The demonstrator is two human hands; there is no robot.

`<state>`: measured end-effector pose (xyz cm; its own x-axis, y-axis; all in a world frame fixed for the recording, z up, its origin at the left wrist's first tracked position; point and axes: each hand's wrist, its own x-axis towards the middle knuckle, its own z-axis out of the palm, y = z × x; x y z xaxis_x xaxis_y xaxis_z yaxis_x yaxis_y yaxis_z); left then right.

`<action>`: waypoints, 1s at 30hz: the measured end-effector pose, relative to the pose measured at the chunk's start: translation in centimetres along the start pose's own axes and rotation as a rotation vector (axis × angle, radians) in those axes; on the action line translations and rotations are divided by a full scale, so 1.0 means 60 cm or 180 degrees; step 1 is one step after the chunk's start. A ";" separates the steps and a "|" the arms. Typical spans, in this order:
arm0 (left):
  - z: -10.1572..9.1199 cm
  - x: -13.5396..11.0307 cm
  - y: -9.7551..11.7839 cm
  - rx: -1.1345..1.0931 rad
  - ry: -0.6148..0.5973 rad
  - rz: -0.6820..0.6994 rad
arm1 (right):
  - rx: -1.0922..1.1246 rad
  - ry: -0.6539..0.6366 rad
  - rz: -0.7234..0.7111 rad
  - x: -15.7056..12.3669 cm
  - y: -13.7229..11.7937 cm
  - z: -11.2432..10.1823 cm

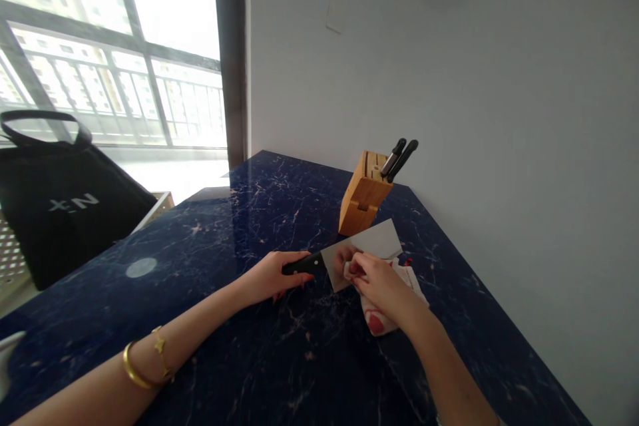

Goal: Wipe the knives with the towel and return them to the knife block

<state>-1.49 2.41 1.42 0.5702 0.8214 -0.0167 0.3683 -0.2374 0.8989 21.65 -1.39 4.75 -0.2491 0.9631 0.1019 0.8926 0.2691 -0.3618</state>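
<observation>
A cleaver [377,237] with a broad shiny blade and a black handle is held above the dark blue table, its blade reaching to the right. My left hand [275,276] is closed round the handle. Bunched in my right hand [380,283] is a white cloth [377,321] with red patches, and the fingers press it against the face of the blade. The rest of the cloth hangs down under that hand. Just behind the blade stands a wooden knife block [360,196], with black-handled tools [403,158] in its slots.
The marbled blue table [210,359] has its right edge along a grey wall [474,80]. A black bag [70,206] rests on a chair at the left, before a large window [114,46]. A pale round spot [141,267] shows on the tabletop.
</observation>
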 end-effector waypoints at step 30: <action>-0.004 0.001 -0.004 -0.0035 -0.0018 0.0020 | -0.0004 0.0296 -0.0142 0.003 0.003 0.006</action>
<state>-1.71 2.60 1.32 0.5765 0.8170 -0.0136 0.3567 -0.2367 0.9037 21.65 -1.18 4.34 -0.2526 0.9459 0.2035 0.8819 0.3116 -0.3539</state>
